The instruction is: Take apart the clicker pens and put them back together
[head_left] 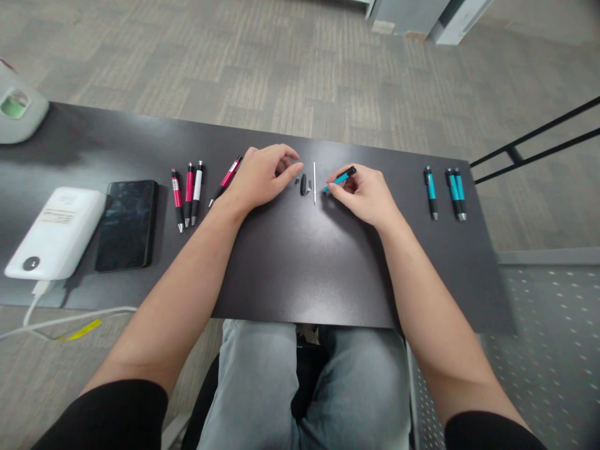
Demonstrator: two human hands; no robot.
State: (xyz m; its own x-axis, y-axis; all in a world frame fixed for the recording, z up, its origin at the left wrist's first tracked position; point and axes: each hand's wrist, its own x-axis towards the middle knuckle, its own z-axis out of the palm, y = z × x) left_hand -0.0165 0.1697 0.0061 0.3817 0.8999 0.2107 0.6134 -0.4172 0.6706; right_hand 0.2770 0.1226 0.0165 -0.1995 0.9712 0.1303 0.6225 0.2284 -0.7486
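Observation:
My right hand (366,195) pinches a blue pen barrel with a black top (344,177), tilted just above the table. Left of it, a thin pale ink refill (314,184) lies upright in the view. Close by lie a black rubber grip (303,184) and small pen parts (309,187), too small to name surely. My left hand (265,175) hovers or rests left of these parts, thumb and fingers apart, with nothing visible in them. A red pen (226,179) lies partly hidden behind that hand's wrist side.
Two red pens (189,194) and a white pen (197,192) lie left on the dark table (300,262). Several blue pens (431,192) lie at the right. A black phone-like slab (126,225) and a white power bank (59,231) with a cable (32,310) occupy the left.

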